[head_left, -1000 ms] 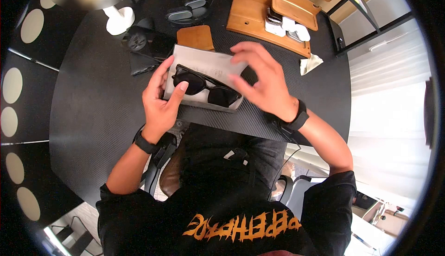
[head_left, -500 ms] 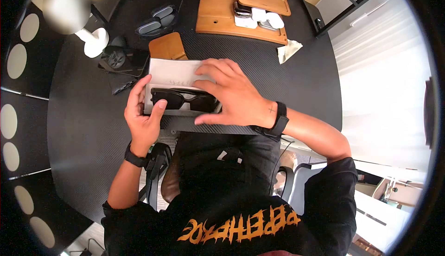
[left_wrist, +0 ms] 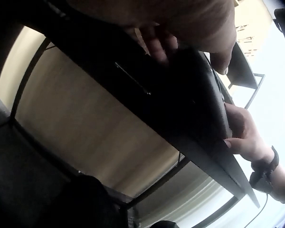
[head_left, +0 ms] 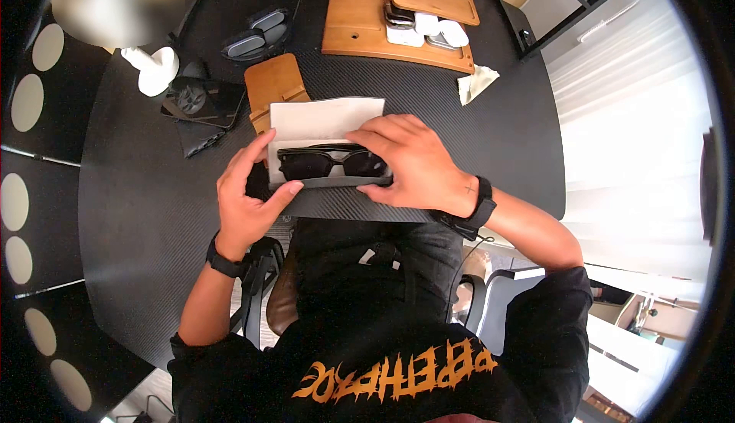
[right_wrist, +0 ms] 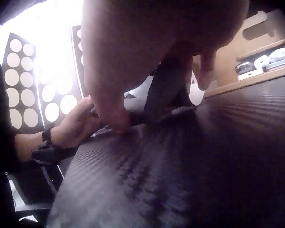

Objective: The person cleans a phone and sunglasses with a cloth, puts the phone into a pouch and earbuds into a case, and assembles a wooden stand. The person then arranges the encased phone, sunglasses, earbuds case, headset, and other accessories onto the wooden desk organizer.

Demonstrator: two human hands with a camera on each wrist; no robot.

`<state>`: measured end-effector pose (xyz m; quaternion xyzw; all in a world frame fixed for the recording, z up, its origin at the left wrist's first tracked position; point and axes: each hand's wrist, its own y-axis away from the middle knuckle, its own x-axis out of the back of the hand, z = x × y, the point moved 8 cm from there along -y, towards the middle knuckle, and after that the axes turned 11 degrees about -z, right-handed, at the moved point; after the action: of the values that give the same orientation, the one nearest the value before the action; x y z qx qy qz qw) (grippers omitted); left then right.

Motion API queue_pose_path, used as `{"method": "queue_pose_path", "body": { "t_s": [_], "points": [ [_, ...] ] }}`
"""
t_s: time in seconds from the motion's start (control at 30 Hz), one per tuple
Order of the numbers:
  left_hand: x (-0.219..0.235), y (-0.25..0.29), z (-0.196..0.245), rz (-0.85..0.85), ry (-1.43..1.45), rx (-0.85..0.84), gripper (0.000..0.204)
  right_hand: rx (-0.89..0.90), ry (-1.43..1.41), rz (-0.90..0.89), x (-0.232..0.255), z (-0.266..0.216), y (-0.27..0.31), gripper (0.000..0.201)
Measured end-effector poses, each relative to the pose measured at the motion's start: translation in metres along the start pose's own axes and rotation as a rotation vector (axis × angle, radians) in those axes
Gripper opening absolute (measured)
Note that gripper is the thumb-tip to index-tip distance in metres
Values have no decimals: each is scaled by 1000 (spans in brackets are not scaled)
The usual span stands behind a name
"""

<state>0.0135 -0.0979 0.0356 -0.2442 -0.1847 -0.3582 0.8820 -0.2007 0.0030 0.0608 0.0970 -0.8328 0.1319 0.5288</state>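
Note:
In the head view a case (head_left: pixel 325 120) with a pale lining lies open at the desk's front edge, its flap raised at the back. Dark sunglasses (head_left: pixel 308 165) rest inside, folded, lenses facing the person. The left hand (head_left: pixel 246 197) grips the case's left end, thumb on the front edge. At the other end the right hand (head_left: pixel 421 166) holds the case, fingers over the side and thumb at the front, covering part of one lens. The left wrist view shows the case's dark outer side (left_wrist: pixel 204 90) between the left hand (left_wrist: pixel 190 23) and right hand (left_wrist: pixel 247 135).
Behind the case lie a brown flat piece (head_left: pixel 274 82), a black pouch (head_left: pixel 200 140) and another dark case (head_left: pixel 260 34). A wooden stand (head_left: pixel 360 17) holds several small white items. A crumpled cloth (head_left: pixel 478 84) and a white lamp base (head_left: pixel 157 72) are farther out.
The head view has shifted since the first frame. Over the last half second the case has slid right with the sunglasses in it, and the right hand has gone from spread fingers to gripping its right end.

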Motion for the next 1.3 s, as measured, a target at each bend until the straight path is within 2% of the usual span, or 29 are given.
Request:
{"method": "queue_pose_path", "body": {
  "t_s": [0.03,0.3,0.37,0.43,0.47,0.57,0.63,0.77,1.0,1.03,1.1,1.3],
  "points": [
    [-3,-1,2,-55,-62,3,69,-20,-14,-4,3,3,4,73],
    [-11,-5,12,-105,-260,-118,68,-55,8,-52,23,27,27,64],
    [-13,-5,14,-120,-294,-138,67,4,32,21,36,24,31,62],
    [-13,-4,15,-112,-321,-136,64,-29,21,113,51,38,38,60],
    [-13,-4,15,-110,-322,-134,64,-53,91,246,62,45,44,54],
    [-13,-5,18,-105,-329,-161,63,-264,300,249,75,83,61,46],
    [-14,-5,17,-112,-332,-152,61,-353,384,155,68,109,79,47],
    [-14,-4,16,-116,-332,-134,61,-425,415,111,70,126,108,47],
    [-16,-5,17,-137,-376,-158,65,-763,554,143,93,184,175,51],
    [-17,-6,19,-146,-381,-177,68,-758,553,145,93,190,180,51],
    [-17,-7,22,-149,-399,-170,69,-723,510,282,96,194,189,55],
    [-18,-7,22,-142,-394,-181,67,-634,390,322,99,150,163,51]
  ]
}}
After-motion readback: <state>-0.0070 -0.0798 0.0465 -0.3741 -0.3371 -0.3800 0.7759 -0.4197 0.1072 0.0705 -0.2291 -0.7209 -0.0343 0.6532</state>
